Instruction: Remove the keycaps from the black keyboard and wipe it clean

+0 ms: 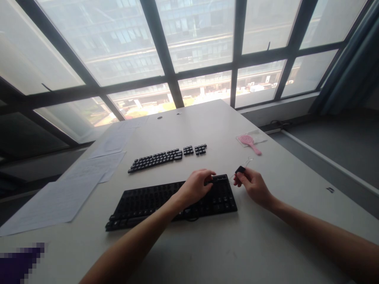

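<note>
A black keyboard lies on the white table, many of its upper key places without caps and keycaps along its front rows. Over its right part is my left hand, fingers curled and apart, with nothing visible in them. Just right of the keyboard my right hand pinches a small black tool with thin wire loops, like a keycap puller. Behind the keyboard, removed keycaps stand in rows, with smaller groups to their right.
Paper sheets cover the table's left side. A pink brush-like object lies on a clear wrapper at the back right. Small dark pieces lie near the right edge. Windows stand behind the table.
</note>
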Motion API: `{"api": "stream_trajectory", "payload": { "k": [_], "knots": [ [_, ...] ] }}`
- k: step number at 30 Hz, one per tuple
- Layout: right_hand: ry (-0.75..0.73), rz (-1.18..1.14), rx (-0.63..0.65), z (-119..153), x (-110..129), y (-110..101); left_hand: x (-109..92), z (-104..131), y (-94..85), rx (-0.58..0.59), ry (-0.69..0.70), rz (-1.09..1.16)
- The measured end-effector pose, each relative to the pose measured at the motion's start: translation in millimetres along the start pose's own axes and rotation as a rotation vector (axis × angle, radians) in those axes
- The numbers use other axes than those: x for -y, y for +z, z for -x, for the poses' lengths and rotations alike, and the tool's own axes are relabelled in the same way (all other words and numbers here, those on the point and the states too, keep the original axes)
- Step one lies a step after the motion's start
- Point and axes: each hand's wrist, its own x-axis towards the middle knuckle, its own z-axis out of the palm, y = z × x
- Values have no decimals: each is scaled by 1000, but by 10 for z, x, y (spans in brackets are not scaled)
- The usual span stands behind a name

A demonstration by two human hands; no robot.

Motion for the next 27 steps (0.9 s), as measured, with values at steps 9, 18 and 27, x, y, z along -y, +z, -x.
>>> {"api": "stream_trajectory", "payload": {
  "k": [9, 18, 27],
  "knots": [
    [1, -11, 10, -10, -10, 9, 151, -227, -209, -23, 39, 2],
    [10, -11, -2, -16, -52, -5, 578, -999, -235, 171, 256, -319],
    [48, -22, 8, -37, -66, -47, 648, -1047, -398, -34, 165, -300]
  ]
}}
